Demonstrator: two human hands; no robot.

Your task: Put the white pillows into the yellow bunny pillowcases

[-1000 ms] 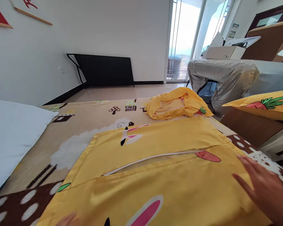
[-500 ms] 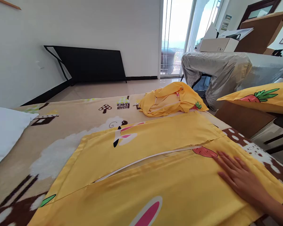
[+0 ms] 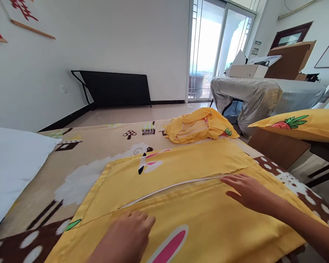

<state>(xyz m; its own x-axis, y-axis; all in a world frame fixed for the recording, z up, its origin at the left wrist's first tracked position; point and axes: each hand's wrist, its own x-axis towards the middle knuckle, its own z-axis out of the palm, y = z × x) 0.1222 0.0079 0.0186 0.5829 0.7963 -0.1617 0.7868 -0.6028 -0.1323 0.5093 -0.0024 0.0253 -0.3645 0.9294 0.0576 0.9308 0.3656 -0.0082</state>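
A yellow pillowcase (image 3: 197,212) with rabbit and carrot prints lies flat before me, a long slit (image 3: 181,185) with a pale edge running across it. My right hand (image 3: 245,191) is over the right end of the slit, fingers stretched out and holding nothing. Near the slit's left end, my left hand (image 3: 128,233) is low over the fabric. Its fingers look bent and are blurred, with the tips hidden, so a grip cannot be made out.
A patterned blanket (image 3: 98,146) lies underneath. Crumpled yellow fabric (image 3: 192,129) sits at its far edge. A white pillow (image 3: 13,164) is at left, and a yellow carrot-print pillow (image 3: 318,124) at right. Behind stand a plastic-covered table (image 3: 246,91) with boxes and a black panel (image 3: 117,89).
My left hand has come into view over the lower left of the pillowcase. My right hand has moved left, from the printed carrot onto the slit's end. The camera view has tilted up.
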